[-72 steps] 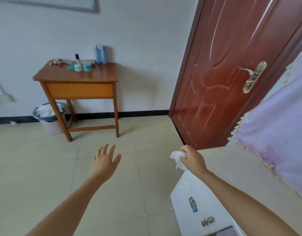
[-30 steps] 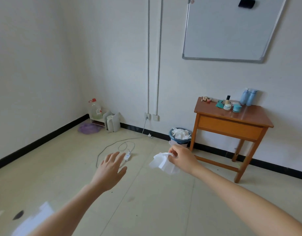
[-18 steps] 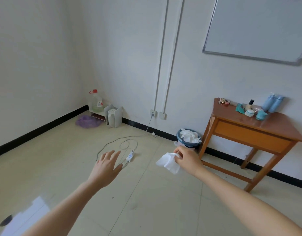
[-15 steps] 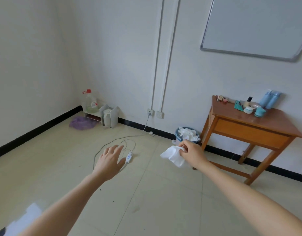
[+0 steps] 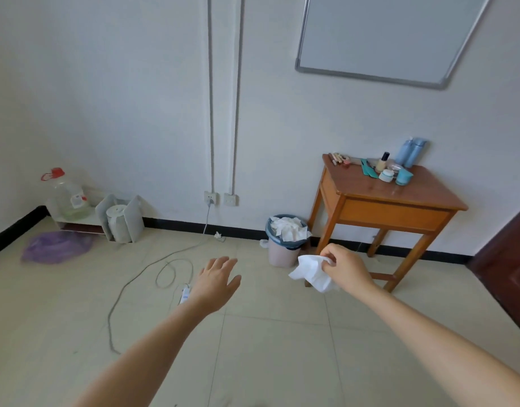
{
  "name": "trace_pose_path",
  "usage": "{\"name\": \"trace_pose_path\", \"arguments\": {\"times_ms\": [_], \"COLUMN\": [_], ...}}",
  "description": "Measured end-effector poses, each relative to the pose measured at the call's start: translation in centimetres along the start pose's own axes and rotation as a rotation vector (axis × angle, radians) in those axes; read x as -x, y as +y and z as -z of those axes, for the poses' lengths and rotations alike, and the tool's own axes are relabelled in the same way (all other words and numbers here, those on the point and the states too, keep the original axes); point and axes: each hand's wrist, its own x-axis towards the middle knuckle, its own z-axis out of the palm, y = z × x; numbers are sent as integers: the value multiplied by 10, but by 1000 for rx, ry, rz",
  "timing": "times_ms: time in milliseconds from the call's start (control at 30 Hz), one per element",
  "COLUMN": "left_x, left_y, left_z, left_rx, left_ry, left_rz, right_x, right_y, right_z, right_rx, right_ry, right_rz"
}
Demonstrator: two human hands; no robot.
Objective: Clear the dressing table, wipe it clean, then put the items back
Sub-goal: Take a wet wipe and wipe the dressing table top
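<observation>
Both bare arms reach forward, low in the view. The left hand (image 5: 216,282) is spread flat, palm down, fingers (image 5: 223,261) loosely apart and holding nothing. The right hand (image 5: 345,268) sits a little farther forward and to the right, knuckles up, its fingers (image 5: 326,255) curled in and pinching a crumpled white tissue (image 5: 311,273) that hangs below them.

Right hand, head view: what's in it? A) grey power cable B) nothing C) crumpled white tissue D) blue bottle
C: the right hand pinches a crumpled white tissue in its grip, above the floor near the tissue-filled bin; the left hand is open and empty.
</observation>
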Motion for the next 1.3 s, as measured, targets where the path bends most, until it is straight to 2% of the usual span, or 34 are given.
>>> {"name": "trace_pose_path", "arguments": {"times_ms": [167,333,500,633,1033,1200,1300], "left_x": [-95,-185,-248,-314,-562,-602,-627], "left_y": [-2,-11,-33,-54,-66,-66,-63], "left_z": [7,27,7,-2,30,-7,-21], "left_rx": [-42,-31,5,12,22,41,40], "left_ry": [-19,32,-53,-113,-98,-246,-290], "left_rz": [-56,-17,12,3,-202,-180,-161], "right_x": [-87,-176,-234,-284,-490,-516,-540], "right_y": [19,32,43,55,50,80,108], "right_z": [-2,-4,-28,-51,-16,-61,-77], "right_rx": [-60,-87,-73,-38,65,-10,-27], "right_ry": [55,69,40,4,236,106,56], "right_rz": [-48,-46,-25,-88,-323,-490,-518]}}
